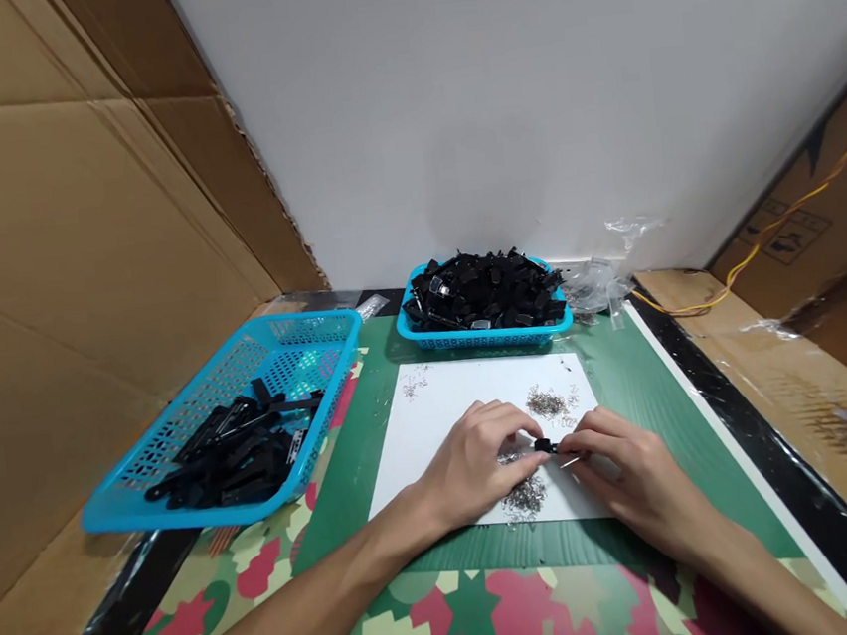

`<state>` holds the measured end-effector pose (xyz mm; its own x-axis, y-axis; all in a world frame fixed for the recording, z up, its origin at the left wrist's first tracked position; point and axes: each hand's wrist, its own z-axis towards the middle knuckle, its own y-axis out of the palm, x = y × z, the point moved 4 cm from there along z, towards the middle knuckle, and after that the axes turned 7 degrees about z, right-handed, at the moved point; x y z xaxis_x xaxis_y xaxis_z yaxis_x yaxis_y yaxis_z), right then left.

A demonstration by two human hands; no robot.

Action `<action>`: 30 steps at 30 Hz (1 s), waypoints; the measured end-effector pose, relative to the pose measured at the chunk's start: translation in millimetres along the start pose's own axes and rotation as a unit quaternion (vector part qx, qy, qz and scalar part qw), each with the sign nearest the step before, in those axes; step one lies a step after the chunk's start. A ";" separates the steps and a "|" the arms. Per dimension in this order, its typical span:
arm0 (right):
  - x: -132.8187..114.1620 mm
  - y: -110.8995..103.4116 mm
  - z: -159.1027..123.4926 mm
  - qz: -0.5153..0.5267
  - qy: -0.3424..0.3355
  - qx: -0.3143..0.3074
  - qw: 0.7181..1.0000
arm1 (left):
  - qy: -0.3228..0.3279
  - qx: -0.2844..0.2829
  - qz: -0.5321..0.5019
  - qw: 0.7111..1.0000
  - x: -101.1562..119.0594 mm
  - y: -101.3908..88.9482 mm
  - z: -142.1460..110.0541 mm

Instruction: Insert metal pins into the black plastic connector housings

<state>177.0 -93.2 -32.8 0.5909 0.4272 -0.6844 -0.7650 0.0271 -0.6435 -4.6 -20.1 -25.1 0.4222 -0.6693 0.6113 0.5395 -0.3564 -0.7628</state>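
A small black plastic part (545, 445) is held just above a white sheet (426, 427). My left hand (482, 457) pinches its left end between thumb and forefinger. At its right end, the fingertips of my right hand (624, 458) are closed on the part. A thin metal rod (569, 462) pokes out from under the right fingers; its other end is hidden. Below my left fingers lies a pile of small metal springs or clips (525, 497), partly covered by the hand. Another pile of small wire pieces (548, 402) lies beyond my hands.
At the back, a blue basket (485, 337) is heaped with black plastic parts (481, 287). A larger blue basket (254, 510) at left holds longer black pieces (234, 451). Clear plastic bags (600, 285) and a yellow cable (734, 273) lie back right. Cardboard (46, 214) walls the left side.
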 end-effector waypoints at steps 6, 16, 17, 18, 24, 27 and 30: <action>-2.3 0.6 5.1 0.010 0.008 -0.015 1.000 | 0.015 0.013 0.003 1.000 -0.8 2.2 -0.3; -10.9 -22.8 18.7 -0.071 -0.087 0.066 0.991 | 0.048 0.020 0.031 0.998 -3.2 3.8 -6.5; -11.5 -24.4 21.1 -0.072 -0.094 0.081 0.990 | 0.049 0.021 0.034 0.998 -3.1 3.4 -6.7; -12.2 -25.8 23.2 -0.060 -0.093 0.102 0.989 | 0.051 0.022 0.037 0.998 -2.9 3.1 -6.7; -11.5 -16.4 27.0 0.173 0.097 0.183 0.963 | 0.063 0.015 0.054 0.996 -0.1 2.4 -4.2; -12.1 -5.9 26.6 0.230 0.148 0.177 0.945 | 0.073 0.015 0.051 0.996 1.4 2.5 -2.3; -9.5 0.2 25.2 0.221 0.167 0.169 0.946 | 0.077 0.014 0.052 0.996 2.2 2.7 -1.4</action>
<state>164.9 -74.4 -17.8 0.1996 0.1564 -0.9673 -0.9610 0.2243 -0.1621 -3.2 -23.5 -26.1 0.3608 -0.7951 0.4875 0.5197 -0.2626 -0.8130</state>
